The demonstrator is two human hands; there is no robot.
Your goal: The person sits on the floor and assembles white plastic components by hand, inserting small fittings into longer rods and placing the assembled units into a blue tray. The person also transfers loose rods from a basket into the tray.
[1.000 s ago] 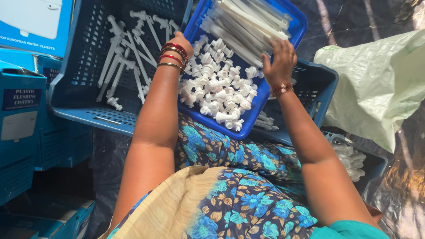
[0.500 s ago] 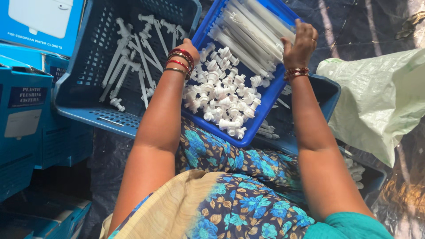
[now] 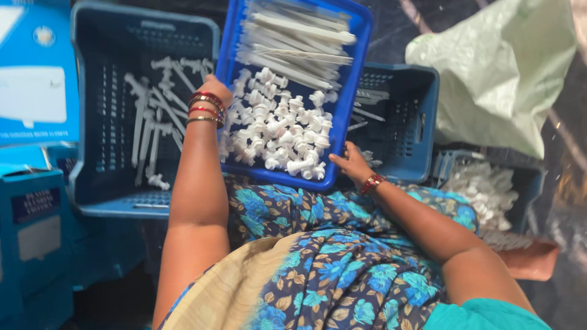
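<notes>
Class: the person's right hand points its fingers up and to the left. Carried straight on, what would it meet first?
Probably the near corner of the blue tray of small white fittings; the right hand already looks against it.

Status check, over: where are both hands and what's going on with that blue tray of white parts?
Left hand grips the blue tray at its left rim. Right hand at the tray's near right corner. Tray holds white plastic fittings and tubes, above two dark blue crates.

blue-white carton (image 3: 33, 73) top left, pale bag (image 3: 495, 67) right
</notes>
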